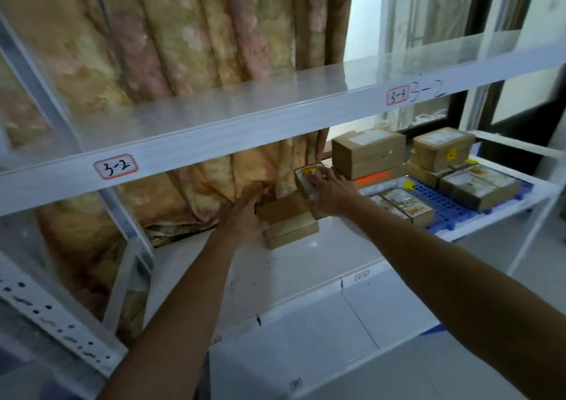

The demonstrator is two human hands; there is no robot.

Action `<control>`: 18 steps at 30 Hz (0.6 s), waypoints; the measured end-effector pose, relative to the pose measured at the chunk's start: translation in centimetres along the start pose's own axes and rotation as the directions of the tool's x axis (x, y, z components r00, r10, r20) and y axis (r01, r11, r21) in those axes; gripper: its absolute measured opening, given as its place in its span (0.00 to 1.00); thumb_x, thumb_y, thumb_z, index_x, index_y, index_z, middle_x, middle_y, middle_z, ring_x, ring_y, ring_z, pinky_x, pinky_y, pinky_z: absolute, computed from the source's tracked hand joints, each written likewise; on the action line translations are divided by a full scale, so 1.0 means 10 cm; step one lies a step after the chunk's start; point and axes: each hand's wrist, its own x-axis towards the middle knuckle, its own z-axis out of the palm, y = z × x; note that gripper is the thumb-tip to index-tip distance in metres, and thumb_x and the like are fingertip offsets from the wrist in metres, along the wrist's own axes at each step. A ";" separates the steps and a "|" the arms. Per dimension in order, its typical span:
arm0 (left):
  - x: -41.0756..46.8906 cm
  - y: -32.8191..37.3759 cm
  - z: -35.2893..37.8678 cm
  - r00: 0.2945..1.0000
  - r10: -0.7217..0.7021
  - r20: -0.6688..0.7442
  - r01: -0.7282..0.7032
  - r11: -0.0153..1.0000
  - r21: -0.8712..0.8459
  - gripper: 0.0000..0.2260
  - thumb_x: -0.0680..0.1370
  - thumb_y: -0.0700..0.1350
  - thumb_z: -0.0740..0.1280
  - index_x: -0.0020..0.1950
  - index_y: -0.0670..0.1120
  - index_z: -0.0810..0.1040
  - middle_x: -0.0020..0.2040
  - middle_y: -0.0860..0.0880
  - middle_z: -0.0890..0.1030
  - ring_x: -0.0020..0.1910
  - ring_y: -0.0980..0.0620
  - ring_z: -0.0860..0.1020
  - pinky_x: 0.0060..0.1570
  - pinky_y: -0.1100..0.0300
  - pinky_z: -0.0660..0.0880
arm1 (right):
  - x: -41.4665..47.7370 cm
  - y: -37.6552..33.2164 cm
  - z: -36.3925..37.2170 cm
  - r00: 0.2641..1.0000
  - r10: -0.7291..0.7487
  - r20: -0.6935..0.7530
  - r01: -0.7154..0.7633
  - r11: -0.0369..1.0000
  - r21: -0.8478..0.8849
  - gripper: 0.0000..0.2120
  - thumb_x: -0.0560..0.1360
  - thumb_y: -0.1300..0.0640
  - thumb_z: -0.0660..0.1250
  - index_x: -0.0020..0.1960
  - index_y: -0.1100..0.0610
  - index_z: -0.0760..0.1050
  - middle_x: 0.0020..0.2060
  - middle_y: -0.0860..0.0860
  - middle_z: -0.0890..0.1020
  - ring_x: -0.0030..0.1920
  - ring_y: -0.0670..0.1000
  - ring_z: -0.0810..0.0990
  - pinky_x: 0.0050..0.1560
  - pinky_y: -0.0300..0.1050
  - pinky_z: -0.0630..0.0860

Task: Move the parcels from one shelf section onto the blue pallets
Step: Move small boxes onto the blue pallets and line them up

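Note:
A small stack of brown cardboard parcels (291, 229) stands on the white shelf (306, 265) under the "3-2" label. My left hand (245, 219) grips the left end of the stack's top parcel (280, 208). My right hand (329, 193) rests on a small parcel with an orange label (307, 174) just behind the stack, fingers curled over it. To the right, a blue pallet (438, 202) lies on the same shelf level and carries several brown and pale parcels (367, 151).
The upper shelf beam (275, 124) with "3-2" and "3-3" labels runs overhead. A flowered curtain (199, 47) hangs behind the rack. A perforated white upright (52, 323) stands at left, and a window (428, 32) at the back right.

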 end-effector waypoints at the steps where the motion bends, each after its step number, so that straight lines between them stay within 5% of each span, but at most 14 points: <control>1: -0.01 0.11 0.03 0.999 0.034 -0.003 -0.034 0.999 0.010 0.40 0.70 0.65 0.64 0.78 0.54 0.58 0.77 0.50 0.62 0.74 0.43 0.65 0.67 0.45 0.68 | -0.14 0.06 -0.06 0.999 0.033 -0.009 -0.033 0.999 0.003 0.37 0.76 0.35 0.61 0.79 0.43 0.49 0.78 0.55 0.53 0.73 0.64 0.62 0.68 0.59 0.66; 4: -0.09 0.53 0.14 0.991 0.125 0.042 -0.126 0.992 0.021 0.41 0.72 0.66 0.64 0.79 0.49 0.58 0.79 0.47 0.58 0.77 0.43 0.58 0.73 0.46 0.62 | -0.58 0.25 -0.28 0.988 0.150 -0.042 -0.149 0.989 0.020 0.37 0.76 0.36 0.63 0.79 0.45 0.51 0.77 0.56 0.56 0.71 0.65 0.66 0.66 0.57 0.67; 6: -0.18 0.81 0.22 0.985 0.168 0.033 -0.168 0.986 0.009 0.35 0.75 0.61 0.68 0.78 0.49 0.61 0.76 0.46 0.63 0.75 0.44 0.62 0.72 0.49 0.60 | -0.90 0.38 -0.43 0.981 0.184 -0.061 -0.185 0.983 -0.019 0.36 0.77 0.36 0.60 0.79 0.45 0.50 0.77 0.57 0.54 0.72 0.64 0.64 0.67 0.58 0.66; 9: -0.28 1.19 0.31 0.969 0.247 0.014 -0.247 0.969 0.011 0.32 0.71 0.61 0.68 0.73 0.51 0.68 0.70 0.48 0.72 0.70 0.45 0.69 0.69 0.49 0.65 | -1.38 0.60 -0.65 0.973 0.219 -0.075 -0.226 0.969 -0.095 0.36 0.78 0.36 0.59 0.79 0.47 0.49 0.77 0.57 0.54 0.74 0.63 0.60 0.68 0.60 0.64; 13: -0.35 1.79 0.43 0.929 0.357 0.092 -0.356 0.934 -0.028 0.31 0.69 0.62 0.62 0.70 0.51 0.69 0.69 0.49 0.73 0.67 0.45 0.72 0.62 0.50 0.72 | -1.91 1.04 -0.84 0.935 0.343 -0.093 -0.349 0.935 -0.065 0.37 0.74 0.33 0.62 0.76 0.45 0.54 0.75 0.57 0.57 0.70 0.65 0.66 0.64 0.62 0.68; 18: -0.40 2.67 0.69 0.885 0.460 0.072 -0.458 0.888 -0.049 0.28 0.76 0.61 0.65 0.72 0.49 0.68 0.69 0.45 0.73 0.64 0.44 0.74 0.58 0.52 0.74 | -2.56 1.61 -1.08 0.894 0.416 -0.166 -0.438 0.890 -0.129 0.32 0.78 0.40 0.62 0.77 0.46 0.55 0.76 0.56 0.57 0.72 0.61 0.63 0.67 0.58 0.65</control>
